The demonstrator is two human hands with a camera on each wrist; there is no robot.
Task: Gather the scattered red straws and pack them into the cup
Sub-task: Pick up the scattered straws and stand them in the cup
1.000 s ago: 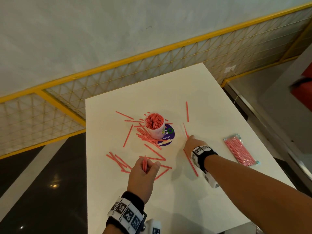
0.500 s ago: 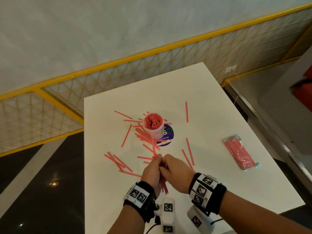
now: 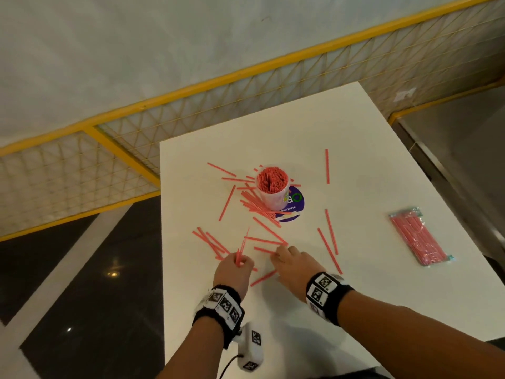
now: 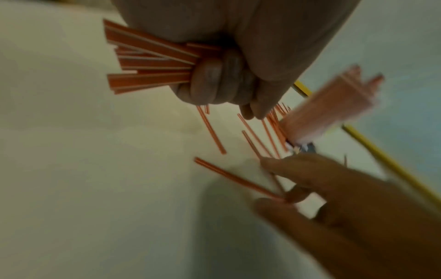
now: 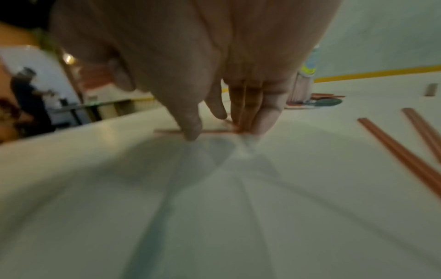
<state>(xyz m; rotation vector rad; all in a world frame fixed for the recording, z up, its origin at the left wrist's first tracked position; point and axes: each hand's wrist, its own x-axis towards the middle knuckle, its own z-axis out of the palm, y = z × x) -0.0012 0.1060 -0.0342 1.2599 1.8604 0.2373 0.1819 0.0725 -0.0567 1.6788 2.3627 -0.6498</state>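
A white cup (image 3: pixel 272 188) packed with red straws stands mid-table, ringed by scattered red straws (image 3: pixel 259 209). My left hand (image 3: pixel 239 265) grips a bundle of red straws (image 4: pixel 152 62) in a fist, just above the table at the near left. Beside it, my right hand (image 3: pixel 278 255) reaches down to the table. Its thumb and fingertips (image 5: pixel 190 130) pinch one end of a red straw (image 4: pixel 238 179) lying flat there. Two long straws (image 3: pixel 328 242) lie to the right of that hand. In the left wrist view the cup (image 4: pixel 329 105) is blurred.
A purple round sticker (image 3: pixel 296 207) lies under and beside the cup. A sealed packet of red straws (image 3: pixel 418 236) lies at the right side of the white table (image 3: pixel 382 296). The table's left edge runs close to my left hand, with dark floor beyond. A yellow mesh railing (image 3: pixel 191 88) stands behind.
The hands were together over the bundle half a second ago. They have parted: the left keeps the bundle, the right has gone down to a straw on the table.
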